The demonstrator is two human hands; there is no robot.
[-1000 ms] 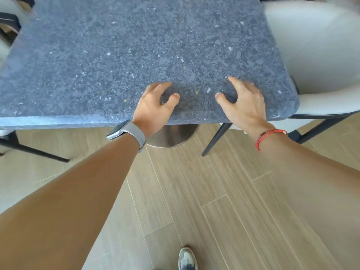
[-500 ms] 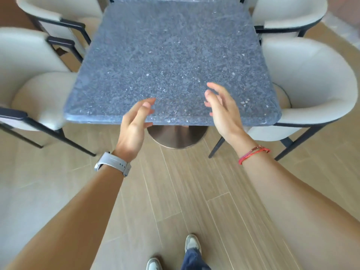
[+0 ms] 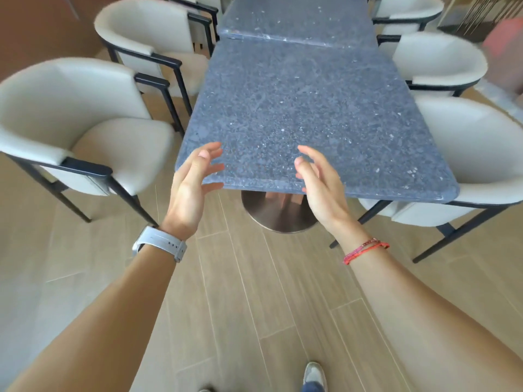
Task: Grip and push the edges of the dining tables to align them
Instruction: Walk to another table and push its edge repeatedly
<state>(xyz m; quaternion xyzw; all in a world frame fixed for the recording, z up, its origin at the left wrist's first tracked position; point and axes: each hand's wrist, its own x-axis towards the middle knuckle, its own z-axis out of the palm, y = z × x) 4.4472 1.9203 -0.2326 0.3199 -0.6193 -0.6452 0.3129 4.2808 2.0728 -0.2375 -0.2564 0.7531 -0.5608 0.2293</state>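
Dining area, seemingly of a restaurant or café rather than a private home. Two dark speckled stone-look tables, the near table (image 3: 305, 114) and the far table (image 3: 297, 19) at 12 o'clock, stand end to end in one long run, the near one on a round metal pedestal base (image 3: 278, 213). Matching cream upholstered armchairs with black metal frames line both long sides: two at 9 to 10 o'clock (image 3: 70, 120) (image 3: 152, 38), three at 1 to 3 o'clock (image 3: 469, 154) (image 3: 438, 59) (image 3: 407, 8). The floor (image 3: 254, 292) is pale wood-look plank. Repeated identical seating and joined tables indicate commercial dining.
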